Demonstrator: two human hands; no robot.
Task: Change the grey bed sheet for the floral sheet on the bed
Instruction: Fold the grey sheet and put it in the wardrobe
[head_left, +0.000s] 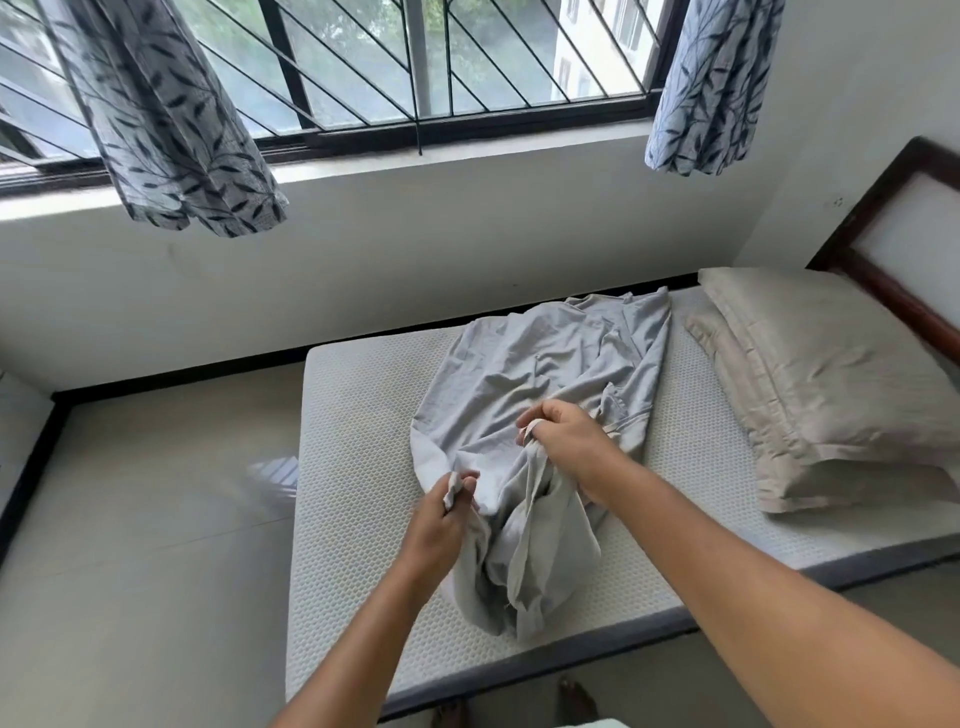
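Observation:
The grey bed sheet (540, 374) lies bunched in a loose heap across the middle of the bare white mattress (691, 467). My left hand (441, 514) pinches a fold of the sheet near its left edge. My right hand (566, 441) grips a gathered edge of the sheet a little farther in and higher. Between and below my hands the cloth hangs in folds toward the mattress's near edge. No floral sheet is in view.
Two beige pillows (831, 384) are stacked at the right end by the dark wooden headboard (893, 249). Tiled floor (145, 519) lies left of the bed. A barred window (395, 67) with leaf-print curtains (171, 124) is on the far wall.

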